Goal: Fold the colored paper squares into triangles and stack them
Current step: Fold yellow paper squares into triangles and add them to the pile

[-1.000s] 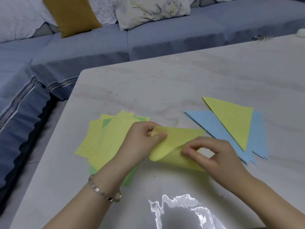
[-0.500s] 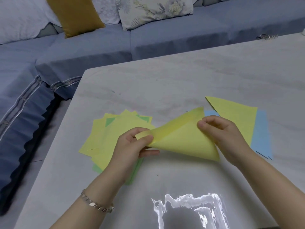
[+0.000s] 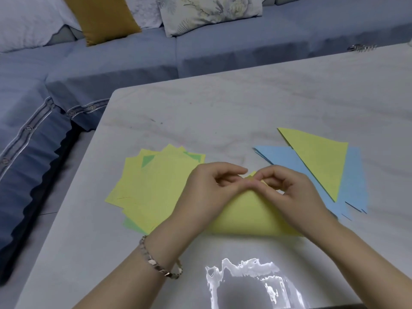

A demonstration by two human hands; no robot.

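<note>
Centre frame: left hand (image 3: 207, 192) and right hand (image 3: 292, 194) are pinching the light, crease-prone yellow paper square (image 3: 245, 219) at its joined corners.

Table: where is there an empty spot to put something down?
Bare: the far table up to the sofa, and the near left corner below the paper squares. Crowded: the middle, where left hand and right hand fold a yellow sheet beside the triangles.

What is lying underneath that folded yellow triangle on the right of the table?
Light blue folded paper pieces lie under the yellow paper triangle, fanned out on the marble table. Their middle parts are covered, so their number cannot be told.
</note>
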